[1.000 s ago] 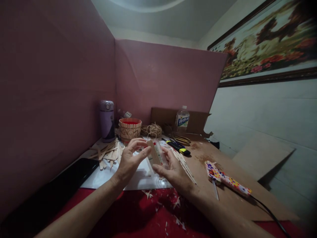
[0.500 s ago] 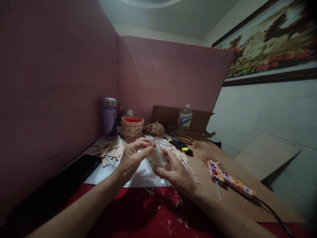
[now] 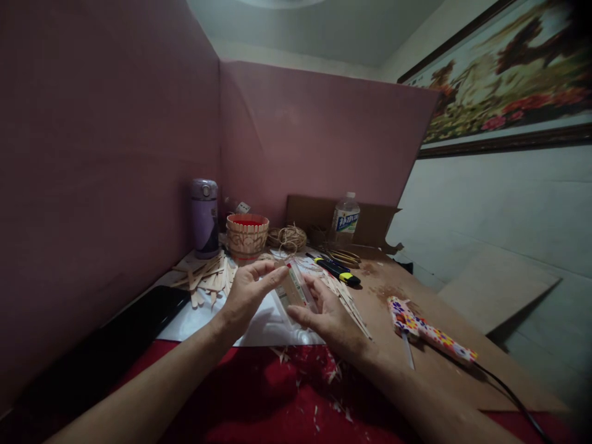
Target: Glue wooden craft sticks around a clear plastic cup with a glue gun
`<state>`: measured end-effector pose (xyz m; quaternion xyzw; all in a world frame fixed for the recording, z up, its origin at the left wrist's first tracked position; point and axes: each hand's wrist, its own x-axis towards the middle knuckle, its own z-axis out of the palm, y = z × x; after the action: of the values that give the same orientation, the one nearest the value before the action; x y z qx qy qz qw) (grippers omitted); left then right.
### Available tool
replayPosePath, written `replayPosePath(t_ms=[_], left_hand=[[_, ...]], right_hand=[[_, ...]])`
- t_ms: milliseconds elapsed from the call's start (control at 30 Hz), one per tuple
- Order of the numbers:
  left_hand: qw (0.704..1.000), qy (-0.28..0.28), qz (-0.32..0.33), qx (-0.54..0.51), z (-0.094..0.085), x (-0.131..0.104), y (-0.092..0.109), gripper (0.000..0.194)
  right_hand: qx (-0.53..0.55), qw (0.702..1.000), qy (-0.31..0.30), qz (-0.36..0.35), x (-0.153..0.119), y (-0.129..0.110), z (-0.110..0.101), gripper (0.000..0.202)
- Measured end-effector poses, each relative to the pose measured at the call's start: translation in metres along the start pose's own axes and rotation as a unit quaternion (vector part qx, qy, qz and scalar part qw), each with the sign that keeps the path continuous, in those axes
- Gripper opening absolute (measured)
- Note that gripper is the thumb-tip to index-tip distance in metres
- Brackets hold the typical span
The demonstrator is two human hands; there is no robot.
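Note:
Between both hands, above a white sheet [image 3: 263,327], is a small clear plastic case [image 3: 295,291] with a printed label, tilted. My left hand [image 3: 252,290] pinches its upper left edge between thumb and fingers. My right hand [image 3: 330,317] grips its lower right side, thumb on the near face and fingers behind. What the case contains is too small to make out. Behind the hands stands a round basket [image 3: 247,237] faced with wooden sticks and lined in red. Loose wooden craft sticks [image 3: 210,280] lie left of my left hand.
A purple flask [image 3: 205,219] stands at the back left, near a black phone [image 3: 176,301]. Twine [image 3: 292,238], a yellow-black utility knife [image 3: 337,271] and a plastic bottle [image 3: 346,219] are behind. A flowered glue gun [image 3: 430,333] with a cord lies right. Shavings litter the red cloth [image 3: 277,401].
My left thumb has shifted slightly up along the case, and more of its label shows. Both hands still hold it in about the same place. The view has tilted slightly.

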<state>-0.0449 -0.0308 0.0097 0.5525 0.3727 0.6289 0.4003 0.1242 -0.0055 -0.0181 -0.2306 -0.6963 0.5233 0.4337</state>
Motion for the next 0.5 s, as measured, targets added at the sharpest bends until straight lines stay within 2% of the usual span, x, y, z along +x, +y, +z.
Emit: replayPosePath(t_ms=[167,267,500], left_hand=[[0.999,-0.037,-0.027,-0.026,0.001,0.0,0.002,0.02],[0.997,-0.031,-0.049,-0.056,0.0,0.001,0.0,0.019],[0.994,0.004,-0.043,-0.1,-0.005,0.007,-0.006,0.015]], right_hand=[[-0.009,1.0,-0.002,0.008,-0.001,-0.006,0.001,0.063],[-0.031,0.999,0.002,0.017,-0.002,-0.008,0.0,0.064],[-0.032,0.998,0.006,0.05,-0.004,-0.011,-0.001,0.075]])
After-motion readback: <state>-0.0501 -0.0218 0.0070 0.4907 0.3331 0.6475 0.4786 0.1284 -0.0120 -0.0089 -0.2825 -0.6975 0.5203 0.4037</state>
